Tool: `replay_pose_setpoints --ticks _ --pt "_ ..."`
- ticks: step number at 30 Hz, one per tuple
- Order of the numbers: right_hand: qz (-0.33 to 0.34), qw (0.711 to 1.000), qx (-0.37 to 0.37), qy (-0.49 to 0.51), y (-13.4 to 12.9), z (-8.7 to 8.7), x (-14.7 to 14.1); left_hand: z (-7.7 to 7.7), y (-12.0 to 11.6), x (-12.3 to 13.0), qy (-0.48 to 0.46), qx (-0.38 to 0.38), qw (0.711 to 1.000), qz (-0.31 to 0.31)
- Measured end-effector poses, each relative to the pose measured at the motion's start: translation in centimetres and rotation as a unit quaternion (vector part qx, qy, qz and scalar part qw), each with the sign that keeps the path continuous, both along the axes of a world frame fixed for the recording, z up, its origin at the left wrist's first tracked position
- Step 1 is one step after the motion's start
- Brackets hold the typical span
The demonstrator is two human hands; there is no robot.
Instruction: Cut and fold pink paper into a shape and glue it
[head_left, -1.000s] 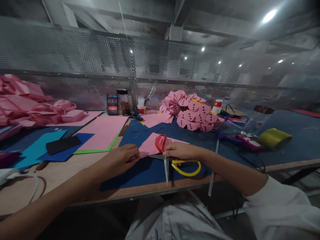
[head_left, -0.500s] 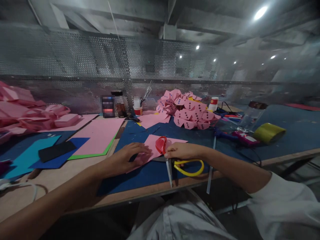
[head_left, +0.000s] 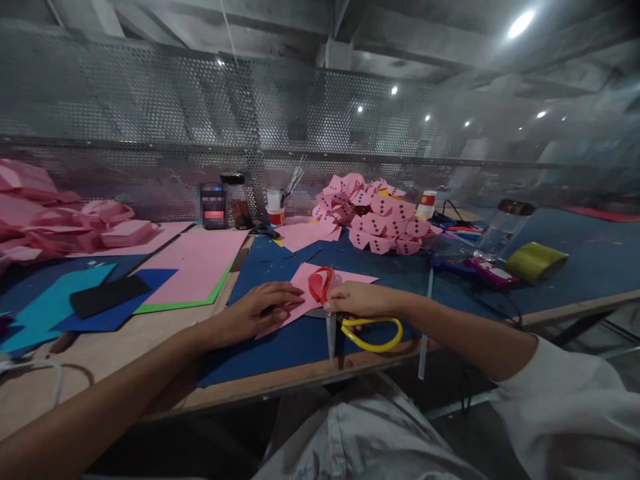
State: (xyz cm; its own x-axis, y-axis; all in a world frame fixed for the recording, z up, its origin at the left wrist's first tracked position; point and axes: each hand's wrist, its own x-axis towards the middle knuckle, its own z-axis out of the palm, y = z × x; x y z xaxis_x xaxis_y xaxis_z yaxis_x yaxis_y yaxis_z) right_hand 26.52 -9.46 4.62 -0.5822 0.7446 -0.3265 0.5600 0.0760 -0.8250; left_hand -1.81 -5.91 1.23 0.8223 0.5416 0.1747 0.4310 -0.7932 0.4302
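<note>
My right hand (head_left: 359, 300) is closed around the middle of a pair of scissors (head_left: 373, 345) with one red and one yellow handle loop. The red loop stands over pink paper and the yellow loop sticks out towards the right. One bare blade points down at the table's front edge; the pivot is hidden by my fingers. Under the scissors lies a pink sheet (head_left: 350, 275) with a pointed right corner. Fingers stretched, my left hand (head_left: 260, 310) rests flat at the sheet's left side. A dark blue mat (head_left: 250, 367) lies beneath both hands.
Behind the hands is a heap of folded pink paper pieces with dots (head_left: 380, 217). Pink and coloured sheets (head_left: 200, 260) lie left, beside more pink paper (head_left: 65, 220). A glue gun (head_left: 485, 272), yellow tape roll (head_left: 537, 261) and clear jar (head_left: 505, 230) stand right.
The scissors have shifted slightly left with my right hand, and the blade now points more straight down. My left hand stays on the pink sheet. The whole view has tilted a little.
</note>
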Motion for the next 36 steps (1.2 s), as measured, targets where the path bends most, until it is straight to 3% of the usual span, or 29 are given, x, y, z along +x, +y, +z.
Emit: replay_pose_setpoints --ticks 14,36 --pt "0.001 1.0 -0.008 0.003 -0.1 0.0 -1.0 -0.1 0.4 -0.7 0.066 -0.015 0.998 0.003" --pt "0.015 1.0 0.016 -0.011 -0.4 -0.1 -1.4 -0.2 0.3 -0.9 0.064 -0.007 0.998 -0.004"
